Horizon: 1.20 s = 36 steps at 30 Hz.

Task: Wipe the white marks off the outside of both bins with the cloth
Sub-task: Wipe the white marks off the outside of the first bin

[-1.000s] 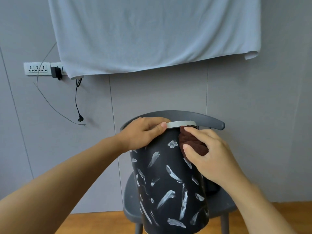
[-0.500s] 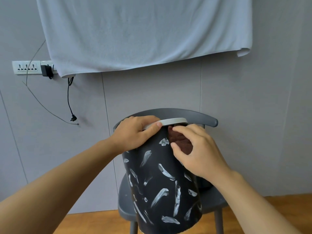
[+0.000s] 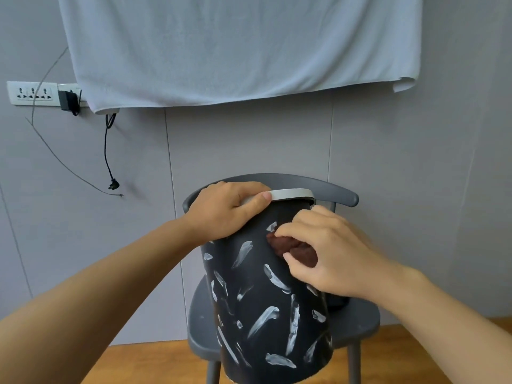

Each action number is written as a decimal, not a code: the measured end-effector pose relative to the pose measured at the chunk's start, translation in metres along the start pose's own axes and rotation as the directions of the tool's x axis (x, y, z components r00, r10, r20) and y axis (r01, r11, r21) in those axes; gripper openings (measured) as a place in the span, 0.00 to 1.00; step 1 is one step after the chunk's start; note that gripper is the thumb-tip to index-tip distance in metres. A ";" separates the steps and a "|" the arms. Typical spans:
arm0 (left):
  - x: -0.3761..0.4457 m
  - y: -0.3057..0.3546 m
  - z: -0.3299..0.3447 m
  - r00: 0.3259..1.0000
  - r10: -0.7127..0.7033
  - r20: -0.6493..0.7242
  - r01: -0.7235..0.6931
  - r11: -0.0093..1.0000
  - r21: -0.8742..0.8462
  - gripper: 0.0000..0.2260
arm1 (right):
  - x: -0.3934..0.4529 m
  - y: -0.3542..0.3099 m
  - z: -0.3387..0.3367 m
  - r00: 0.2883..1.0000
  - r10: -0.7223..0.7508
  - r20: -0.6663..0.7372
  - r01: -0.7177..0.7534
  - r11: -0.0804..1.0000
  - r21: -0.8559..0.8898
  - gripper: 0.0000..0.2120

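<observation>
Fingers of the right hand [image 3: 329, 253] curl round a brown cloth [image 3: 293, 249], pinching it between thumb and fingertips and pressing it flat against the upper side of the black bin [image 3: 266, 295], just below the bin's pale grey rim [image 3: 291, 194]. A small white mark [image 3: 272, 225] sits just beside the cloth, toward the left hand. The left hand [image 3: 227, 212] grips the bin at the rim on the other side, thumb lying along the grey band and fingers wrapped over the top edge, so both hands are on the bin, close to each other but apart.

The bin is tilted, its top leaning toward the wall and its base nearest the camera. White streaks [image 3: 263, 317] cover most of the bin's side below the cloth, down to the base. Behind the bin, a second dark object [image 3: 338, 300] shows only as a small edge under the right wrist; what it is cannot be told.

The bin stands in front of a dark grey chair [image 3: 357, 325], whose curved backrest rises just behind the rim. Beneath the chair is a wooden floor [image 3: 155, 364]. Above the bin, a pale cloth sheet [image 3: 238, 48] hangs on the grey wall [image 3: 415, 162]. To the left of the bin, higher on the wall, is a white socket strip [image 3: 30, 93] with a black plug adapter [image 3: 68, 100] and a dangling black cable [image 3: 108, 151].
</observation>
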State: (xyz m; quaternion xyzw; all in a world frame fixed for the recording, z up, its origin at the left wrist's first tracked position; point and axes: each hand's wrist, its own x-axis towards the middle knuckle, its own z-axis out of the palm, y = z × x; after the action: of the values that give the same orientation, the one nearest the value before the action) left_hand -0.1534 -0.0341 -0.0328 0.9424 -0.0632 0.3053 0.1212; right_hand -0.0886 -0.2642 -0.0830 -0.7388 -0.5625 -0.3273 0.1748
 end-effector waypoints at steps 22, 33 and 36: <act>0.005 0.004 0.003 1.000 -0.005 -0.003 0.005 1.000 0.000 0.17 | 0.024 -0.003 -0.009 0.997 0.058 -0.050 -0.057 0.998 0.022 0.13; 0.007 0.004 0.003 1.000 -0.017 0.012 0.017 1.000 0.004 0.15 | 0.024 -0.007 -0.016 0.998 0.043 0.046 -0.042 0.999 -0.029 0.12; 0.008 0.004 0.003 1.000 -0.012 0.015 0.012 1.000 0.007 0.14 | 0.026 -0.008 -0.016 0.995 0.027 0.099 -0.026 1.000 -0.012 0.11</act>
State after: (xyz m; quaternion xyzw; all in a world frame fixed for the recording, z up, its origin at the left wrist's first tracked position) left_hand -0.1465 -0.0388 -0.0296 0.9454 -0.0575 0.2979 0.1190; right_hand -0.0970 -0.2534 -0.0545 -0.7626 -0.5589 -0.2906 0.1470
